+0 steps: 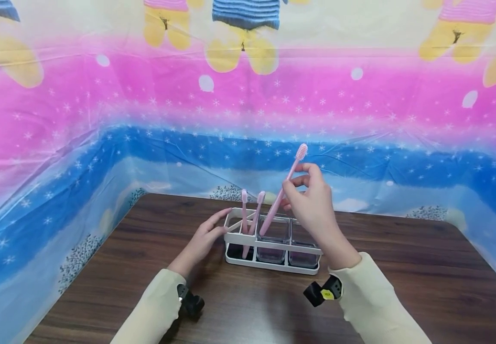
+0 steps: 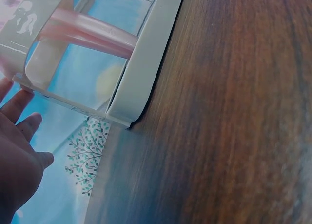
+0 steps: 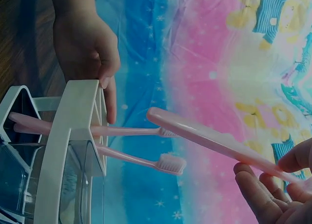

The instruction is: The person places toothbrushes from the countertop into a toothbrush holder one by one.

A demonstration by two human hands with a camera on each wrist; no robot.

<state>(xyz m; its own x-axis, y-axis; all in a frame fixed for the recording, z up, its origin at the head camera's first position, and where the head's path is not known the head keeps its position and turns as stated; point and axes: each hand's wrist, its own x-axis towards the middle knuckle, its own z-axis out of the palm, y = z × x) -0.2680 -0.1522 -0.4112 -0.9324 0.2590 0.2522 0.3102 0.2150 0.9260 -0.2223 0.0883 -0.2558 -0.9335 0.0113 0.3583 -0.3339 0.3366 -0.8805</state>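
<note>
My right hand [image 1: 314,200] pinches a pink toothbrush [image 1: 276,203] between thumb and fingers, bristle head up and handle slanting down to the left. In the right wrist view this toothbrush [image 3: 204,138] is apart from the holder, its handle end pointing toward it. The white toothbrush holder [image 1: 274,244] stands on the table, with two more pink toothbrushes [image 1: 244,212] upright and leaning in its left compartment. Fingers of my left hand [image 1: 202,241], mostly straight and spread, touch the holder's upper left end. From the left wrist, the holder's end frame [image 2: 141,68] appears close up.
Clear square cups, a middle one [image 1: 271,254] and a right one [image 1: 303,259], sit in the holder's other compartments. Below is a dark wood table [image 1: 239,310]. A patterned pink and blue cloth [image 1: 248,100] hangs behind the table and along its sides.
</note>
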